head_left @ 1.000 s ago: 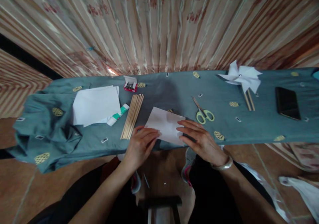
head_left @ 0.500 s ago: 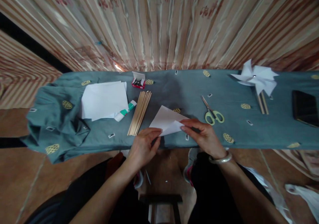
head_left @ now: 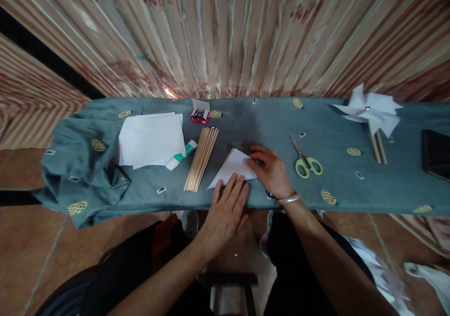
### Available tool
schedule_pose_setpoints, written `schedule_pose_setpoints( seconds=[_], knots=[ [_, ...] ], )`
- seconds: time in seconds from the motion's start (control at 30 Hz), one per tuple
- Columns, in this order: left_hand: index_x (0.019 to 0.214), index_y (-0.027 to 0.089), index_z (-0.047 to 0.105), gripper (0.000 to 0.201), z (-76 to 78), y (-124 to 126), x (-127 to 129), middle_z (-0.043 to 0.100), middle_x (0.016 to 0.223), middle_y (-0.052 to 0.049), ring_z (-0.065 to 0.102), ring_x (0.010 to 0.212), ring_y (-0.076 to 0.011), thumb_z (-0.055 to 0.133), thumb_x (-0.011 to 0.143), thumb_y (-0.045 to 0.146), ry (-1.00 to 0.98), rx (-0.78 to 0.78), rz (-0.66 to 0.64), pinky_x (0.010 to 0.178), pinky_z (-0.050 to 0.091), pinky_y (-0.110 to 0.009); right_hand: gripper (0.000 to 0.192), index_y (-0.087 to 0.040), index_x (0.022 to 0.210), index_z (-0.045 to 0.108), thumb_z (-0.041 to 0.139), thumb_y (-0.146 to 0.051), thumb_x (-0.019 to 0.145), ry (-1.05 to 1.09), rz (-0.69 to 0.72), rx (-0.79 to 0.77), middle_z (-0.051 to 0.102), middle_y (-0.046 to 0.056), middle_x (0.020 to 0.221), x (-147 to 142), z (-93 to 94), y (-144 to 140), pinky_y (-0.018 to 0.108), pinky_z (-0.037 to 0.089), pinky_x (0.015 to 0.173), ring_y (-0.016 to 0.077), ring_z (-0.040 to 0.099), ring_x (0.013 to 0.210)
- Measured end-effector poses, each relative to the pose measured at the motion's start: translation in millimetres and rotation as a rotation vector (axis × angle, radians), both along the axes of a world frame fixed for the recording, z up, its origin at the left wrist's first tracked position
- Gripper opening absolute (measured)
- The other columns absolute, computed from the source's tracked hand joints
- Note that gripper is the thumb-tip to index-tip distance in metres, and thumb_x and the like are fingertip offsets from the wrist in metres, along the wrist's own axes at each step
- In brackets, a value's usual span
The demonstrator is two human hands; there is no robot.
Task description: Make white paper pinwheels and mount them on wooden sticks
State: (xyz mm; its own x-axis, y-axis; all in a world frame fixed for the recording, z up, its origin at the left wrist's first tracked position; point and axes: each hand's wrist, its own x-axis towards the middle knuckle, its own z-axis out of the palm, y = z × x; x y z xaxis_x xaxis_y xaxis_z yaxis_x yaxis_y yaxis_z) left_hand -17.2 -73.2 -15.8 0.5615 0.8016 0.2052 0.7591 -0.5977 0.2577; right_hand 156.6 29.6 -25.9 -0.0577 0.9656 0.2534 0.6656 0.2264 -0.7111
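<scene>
Just below the centre of the frame, a folded white paper triangle (head_left: 235,165) is lying on the teal patterned cloth (head_left: 253,124), near the cloth's front edge. The left hand (head_left: 227,208) is lying flat with fingers stretched out and slightly spread, its fingertips pressing the triangle's lower edge; it is gripping nothing. The right hand (head_left: 271,171) is resting to the right of the paper with fingers curled, their tips touching the triangle's right corner, pressing rather than pinching as far as the view shows. A silver bangle (head_left: 287,199) is circling that wrist. The triangle's long edge is running from lower left to upper right, with one sharp corner pointing toward the lower left. Just left of the paper a bundle of wooden sticks (head_left: 201,158) is lying, slanting the same way. Farther left are a stack of white sheets (head_left: 151,139) and a glue stick (head_left: 181,155). Green-handled scissors (head_left: 304,157) are lying to the right, and a white paper pinwheel (head_left: 369,110) is sitting at the upper right.
</scene>
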Motion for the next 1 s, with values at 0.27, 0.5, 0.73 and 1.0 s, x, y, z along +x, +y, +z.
schedule_pose_setpoints(
  seconds=[0.27,0.5,0.73,1.0],
  knots=[
    [0.147,0.005,0.028,0.064,-4.3,0.5,-0.8,0.029,0.157,-0.020,0.012,0.149,-0.0350,0.050,0.092,0.030,0.074,-0.053,0.028,0.116,0.016,-0.063,0.014,-0.021,0.082,0.071,0.060,-0.028,0.083,-0.055,-0.024,0.037,0.071,0.009,0.113,-5.2,-1.5,-0.7,0.043,0.049,0.095,0.0259,0.062,0.107],
    [0.147,0.005,0.026,0.067,-5.9,-0.4,-0.2,0.025,0.158,-0.021,0.009,0.149,-0.0365,0.051,0.092,0.032,0.099,-0.068,0.035,0.116,0.014,-0.065,0.011,-0.021,0.082,0.069,0.060,-0.027,0.082,-0.068,-0.032,0.053,0.069,0.010,0.113,-7.5,-3.0,-0.1,0.045,0.048,0.096,0.0268,0.061,0.106],
    [0.146,0.003,0.029,0.066,-6.0,-0.7,0.8,0.028,0.157,-0.022,0.013,0.148,-0.0383,0.051,0.092,0.033,0.120,-0.075,0.038,0.114,0.017,-0.066,0.011,-0.021,0.080,0.069,0.060,-0.026,0.082,-0.083,-0.039,0.057,0.069,0.010,0.112,-9.8,-2.7,0.7,0.046,0.048,0.096,0.0272,0.060,0.106],
    [0.145,0.002,0.033,0.059,-6.0,-0.1,1.3,0.031,0.155,-0.023,0.017,0.147,-0.0407,0.045,0.094,0.030,0.169,-0.058,0.025,0.112,0.020,-0.068,0.012,-0.020,0.082,0.069,0.058,-0.025,0.083,-0.104,-0.024,0.064,0.069,0.011,0.114,-10.3,-1.7,0.0,0.046,0.047,0.098,0.0272,0.060,0.108]
  ],
)
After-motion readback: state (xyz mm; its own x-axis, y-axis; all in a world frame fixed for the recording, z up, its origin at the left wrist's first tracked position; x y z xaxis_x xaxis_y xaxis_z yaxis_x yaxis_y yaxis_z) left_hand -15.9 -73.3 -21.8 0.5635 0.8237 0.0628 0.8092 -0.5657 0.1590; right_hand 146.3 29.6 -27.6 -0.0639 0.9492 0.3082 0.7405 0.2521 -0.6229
